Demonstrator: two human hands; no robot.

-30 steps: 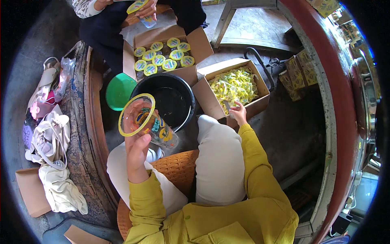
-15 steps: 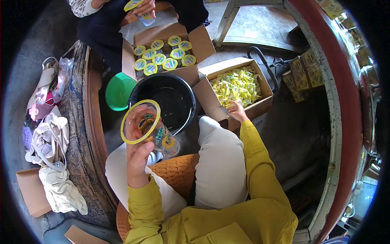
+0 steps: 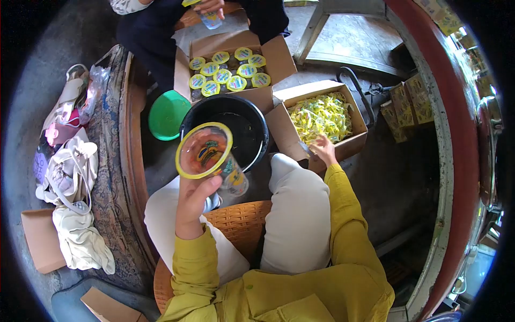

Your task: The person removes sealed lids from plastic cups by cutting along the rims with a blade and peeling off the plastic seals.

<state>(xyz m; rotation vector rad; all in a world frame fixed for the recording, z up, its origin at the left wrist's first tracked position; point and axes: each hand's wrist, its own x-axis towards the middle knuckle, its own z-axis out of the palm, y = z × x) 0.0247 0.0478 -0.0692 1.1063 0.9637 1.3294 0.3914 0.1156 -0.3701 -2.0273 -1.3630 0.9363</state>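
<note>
My left hand (image 3: 194, 201) is wrapped round a clear plastic cup (image 3: 234, 177) with a yellow rim, tilted with its mouth toward me, above the near edge of a black bucket (image 3: 256, 121). At the near edge of a cardboard box (image 3: 346, 147) of yellow-green wrapped sachets (image 3: 322, 115) is my right hand (image 3: 323, 149). Its fingers are pinched on something small and clear that I cannot make out. Behind the bucket, an open carton (image 3: 279, 59) holds several cups with yellow printed lids (image 3: 236, 82).
A green basin (image 3: 167, 115) lies left of the bucket. Across from me a seated person's hand (image 3: 209, 7) holds another cup. Bags (image 3: 67, 177) lie at the left. A metal frame (image 3: 445, 161) curves along the right, with small yellow boxes (image 3: 402, 110) behind it.
The view has shifted, so the boxes and bucket appear further right. My left hand still holds the cup. My right hand has drawn slightly back from the sachets to the box's near edge.
</note>
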